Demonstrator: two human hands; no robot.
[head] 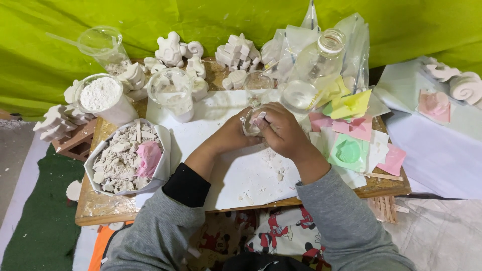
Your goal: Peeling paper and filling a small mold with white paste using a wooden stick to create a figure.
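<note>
A small white cast (pixel 251 123) was gripped by the left hand (pixel 232 134) and right hand (pixel 280 131); if squeezed, it could be snapped, judging by crumbs (pixel 276 168) at six o'clock.

A small wooden tabletop (pixel 95 206) carries a white sheet (pixel 241 175) dusted with plaster crumbs. At its left sits a bag of broken plaster pieces (pixel 118 160) with a pink mould (pixel 148 156) on top, behind it a cup of white powder (pixel 102 95). White plaster figures (pixel 173 50) line the back; coloured moulds (pixel 351 135) lie at right beside a clear plastic bottle (pixel 314 68).
</note>
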